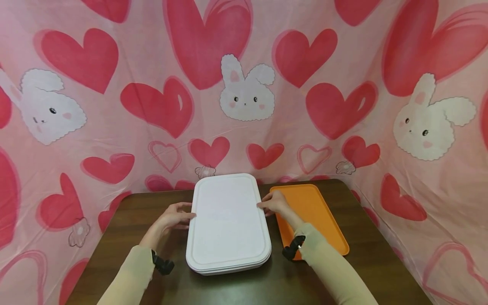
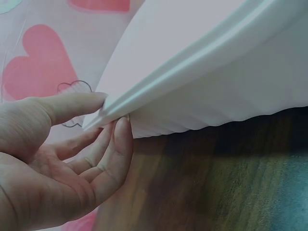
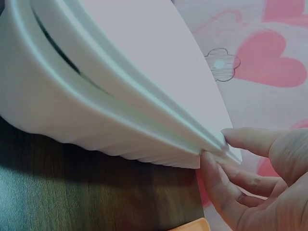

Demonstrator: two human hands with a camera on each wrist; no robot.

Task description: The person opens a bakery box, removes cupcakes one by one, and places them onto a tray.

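A white rectangular lid (image 1: 228, 220) with rounded corners and a grooved rim lies over a white box (image 3: 48, 108) whose lower edge is wavy. My left hand (image 1: 173, 217) pinches the lid's left edge, thumb on top and fingers curled beneath the rim. At the opposite edge my right hand (image 1: 276, 204) grips the lid the same way. A dark, narrow gap shows between lid and box along the near part of the right side in the right wrist view. What the box contains is hidden under the lid.
An orange tray (image 1: 312, 216) lies flat on the dark wooden table (image 1: 126, 237), to the right of the box and partly under my right forearm. Behind the table's far edge and along both sides hangs a pink cloth (image 1: 152, 127) with hearts and rabbits.
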